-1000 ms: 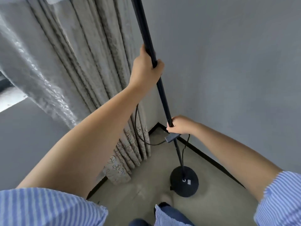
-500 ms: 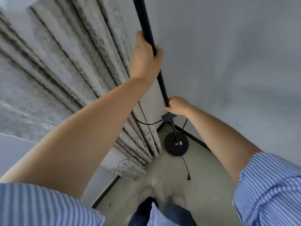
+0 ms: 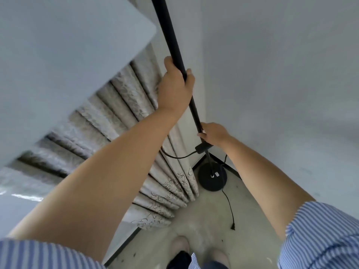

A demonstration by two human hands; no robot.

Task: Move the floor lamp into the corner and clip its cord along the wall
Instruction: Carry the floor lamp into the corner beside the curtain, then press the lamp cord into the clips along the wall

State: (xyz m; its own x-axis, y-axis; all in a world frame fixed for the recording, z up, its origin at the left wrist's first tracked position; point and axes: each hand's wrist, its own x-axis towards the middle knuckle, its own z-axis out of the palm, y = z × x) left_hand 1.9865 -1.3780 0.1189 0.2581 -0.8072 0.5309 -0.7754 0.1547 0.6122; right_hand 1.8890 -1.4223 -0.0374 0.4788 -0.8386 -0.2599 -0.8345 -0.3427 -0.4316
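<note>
The black floor lamp pole (image 3: 171, 35) rises from a round black base (image 3: 212, 176) that stands on the floor in the corner, close to the dark skirting. My left hand (image 3: 175, 86) is wrapped around the pole high up. My right hand (image 3: 213, 133) grips the pole lower down, just above a small black switch box (image 3: 202, 148) on the cord. The black cord (image 3: 229, 206) trails from the base across the floor and ends in a plug (image 3: 232, 227). Another stretch of cord loops left toward the curtain.
A grey patterned curtain (image 3: 136, 105) hangs at the left of the corner, its hem next to the lamp base. A grey wall (image 3: 281, 84) fills the right side. A pale blurred surface (image 3: 58, 65) covers the upper left. My feet (image 3: 181, 247) stand on the beige floor.
The lamp base has moved deeper into the corner, up against the skirting. Both hands keep their grip on the pole. The view has tilted, and the cord's plug end now lies on the floor.
</note>
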